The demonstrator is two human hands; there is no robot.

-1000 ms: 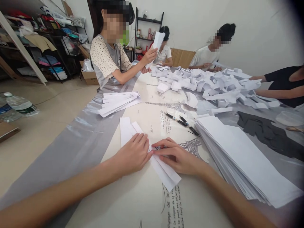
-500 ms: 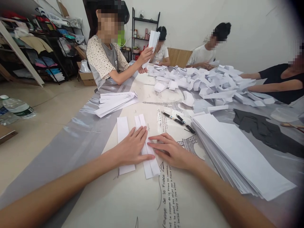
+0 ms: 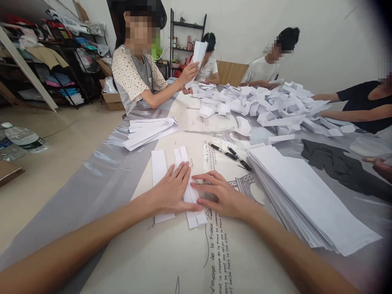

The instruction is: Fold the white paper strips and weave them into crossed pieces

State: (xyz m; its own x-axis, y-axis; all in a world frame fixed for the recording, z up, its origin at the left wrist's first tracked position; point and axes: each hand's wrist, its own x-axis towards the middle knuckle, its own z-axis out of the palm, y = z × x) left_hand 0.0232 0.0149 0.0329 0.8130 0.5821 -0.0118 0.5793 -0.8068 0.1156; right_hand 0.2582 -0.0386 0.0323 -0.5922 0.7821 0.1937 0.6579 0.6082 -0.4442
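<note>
The folded strip [image 3: 187, 183] under the left hand [image 3: 171, 192] and right hand [image 3: 222, 198] was matt white paper, smooth, with crisp creases. The flat strip [image 3: 159, 171] beside it was the same plain paper. The bench [image 3: 171, 257] wore a glossy plastic cover, cream with printed black lettering and grey where it caught the light in shiny wrinkles. The tall stack of sheets [image 3: 306, 196] was smooth matt white paper, and so was the loose heap of folded pieces [image 3: 269, 106]. The pens [image 3: 229, 153] looked like glossy black plastic. The far shelf rack [image 3: 186, 45] was dark metal.
</note>
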